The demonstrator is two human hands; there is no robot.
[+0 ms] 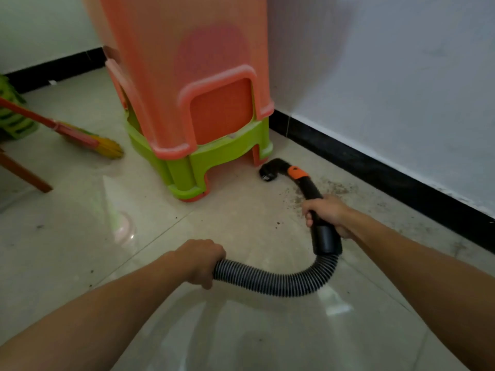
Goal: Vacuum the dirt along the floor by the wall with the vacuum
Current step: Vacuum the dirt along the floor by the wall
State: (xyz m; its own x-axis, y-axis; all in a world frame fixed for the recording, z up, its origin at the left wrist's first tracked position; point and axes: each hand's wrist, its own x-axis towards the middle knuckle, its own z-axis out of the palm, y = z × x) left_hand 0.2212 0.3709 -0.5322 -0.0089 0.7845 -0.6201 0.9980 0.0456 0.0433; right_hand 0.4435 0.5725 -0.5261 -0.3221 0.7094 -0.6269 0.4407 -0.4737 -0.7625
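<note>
My right hand [328, 214] grips the black curved handle tube [310, 190] of the vacuum. Its round brush nozzle [269, 171] rests on the floor tile right beside the foot of the stacked stools, past an orange clip [296, 172]. My left hand [203, 259] is closed around the ribbed grey hose [281, 283], which loops on the floor between both hands. Brown dirt [334, 190] is scattered on the tile between the handle and the black skirting [375, 170] of the white wall.
A tall stack of orange and green plastic stools [195, 103] stands in the corner just left of the nozzle. A broom [88, 139] lies on the floor at left, beside a green stool [13, 113] and a wooden leg [24, 170]. Small crumbs dot the tiles.
</note>
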